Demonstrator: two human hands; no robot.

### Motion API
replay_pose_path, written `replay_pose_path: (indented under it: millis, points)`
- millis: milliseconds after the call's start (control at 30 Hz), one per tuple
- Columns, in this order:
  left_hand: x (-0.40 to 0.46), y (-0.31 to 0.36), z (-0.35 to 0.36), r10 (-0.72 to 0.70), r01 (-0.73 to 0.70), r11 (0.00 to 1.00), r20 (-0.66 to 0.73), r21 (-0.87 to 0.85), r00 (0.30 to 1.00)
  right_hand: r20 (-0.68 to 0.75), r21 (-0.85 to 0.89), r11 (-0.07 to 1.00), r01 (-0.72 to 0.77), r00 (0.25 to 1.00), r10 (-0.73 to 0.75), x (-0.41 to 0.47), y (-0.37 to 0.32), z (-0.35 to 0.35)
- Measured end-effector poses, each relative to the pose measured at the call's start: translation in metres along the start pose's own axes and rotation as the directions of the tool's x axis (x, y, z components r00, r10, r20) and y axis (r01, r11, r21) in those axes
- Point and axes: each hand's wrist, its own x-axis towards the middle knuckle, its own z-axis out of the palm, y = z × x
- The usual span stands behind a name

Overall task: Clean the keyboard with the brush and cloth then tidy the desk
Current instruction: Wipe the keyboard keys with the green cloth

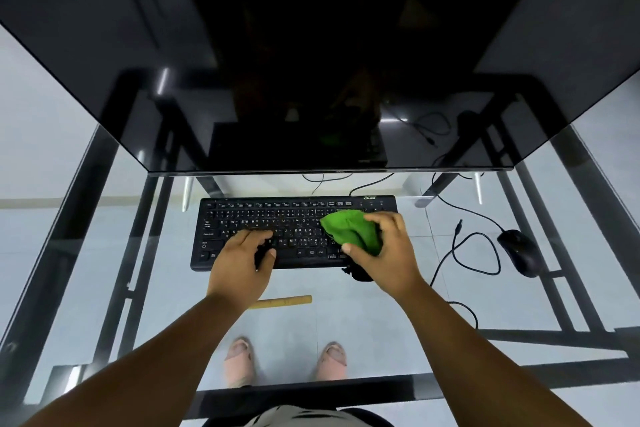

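A black keyboard (277, 215) lies on the glass desk (381, 315) below the monitor. My right hand (388, 250) grips a bunched green cloth (353, 230) and holds it on the keyboard's right part. My left hand (242, 260) rests on the keys near the keyboard's front middle, fingers bent over the keys, holding nothing that I can see. A brush with a light wooden handle (284, 301) lies on the glass just in front of the keyboard; my left wrist hides its left end.
A large dark monitor (311, 80) fills the top of the view. A black mouse (519, 251) and its looping cable (474, 253) lie to the right. Through the glass show the black desk frame and my feet.
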Motion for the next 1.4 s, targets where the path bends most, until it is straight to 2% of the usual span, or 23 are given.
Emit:
replay_pose_path:
  millis: [100,133,200,267,367,500,667,767,967,1133,1233,1333,1400]
  points:
    - [0.002,0.003,0.000,-0.043,0.044,0.997,0.020,-0.067,0.999,-0.097,0.121,0.963,-0.240,0.963,0.252,0.000,-0.002,-0.006]
    - [0.003,0.005,0.001,-0.056,0.058,0.995,0.031,-0.082,0.998,-0.060,0.119,0.939,-0.323,0.942,0.331,0.002,-0.002,-0.010]
    - [0.005,0.012,0.003,-0.079,0.086,0.990,0.063,-0.115,0.995,0.090,-0.011,0.903,-0.430,0.899,0.429,0.006,0.000,-0.016]
    - [0.007,0.020,0.004,-0.103,0.120,0.980,0.109,-0.156,0.989,0.196,-0.130,0.891,-0.435,0.870,0.453,0.010,0.002,-0.020]
    - [0.011,0.035,0.009,-0.140,0.184,0.953,0.189,-0.239,0.972,0.222,-0.063,0.912,-0.406,0.885,0.409,0.013,0.004,-0.023]
    - [0.016,0.057,0.013,-0.175,0.298,0.873,0.323,-0.385,0.930,0.308,0.266,0.881,-0.392,0.900,0.307,0.008,-0.010,-0.029]
    - [0.023,0.079,0.004,-0.211,0.486,0.667,0.482,-0.565,0.850,0.401,0.462,0.794,-0.396,0.892,0.211,0.006,-0.030,-0.035]
    - [0.025,0.082,-0.007,-0.171,0.533,0.588,0.550,-0.608,0.817,0.393,0.526,0.764,-0.373,0.903,0.171,0.011,-0.035,-0.036]
    - [0.023,0.080,-0.017,-0.142,0.517,0.555,0.538,-0.652,0.831,0.330,0.563,0.748,-0.351,0.926,0.186,0.015,-0.038,-0.031]
    - [0.021,0.084,-0.020,-0.147,0.462,0.421,0.444,-0.780,0.884,0.270,0.568,0.753,-0.333,0.939,0.212,0.012,-0.045,-0.023]
    - [0.022,0.082,-0.022,-0.178,0.443,0.378,0.406,-0.813,0.896,0.222,0.577,0.761,-0.297,0.954,0.204,0.013,-0.047,-0.022]
    - [0.023,0.074,-0.022,-0.213,0.412,0.428,0.353,-0.805,0.911,0.298,0.505,0.824,-0.255,0.948,0.110,0.015,-0.049,-0.024]
    - [0.022,0.069,-0.023,-0.197,0.361,0.500,0.302,-0.787,0.933,0.350,0.400,0.886,-0.233,0.933,0.087,0.017,-0.048,-0.025]
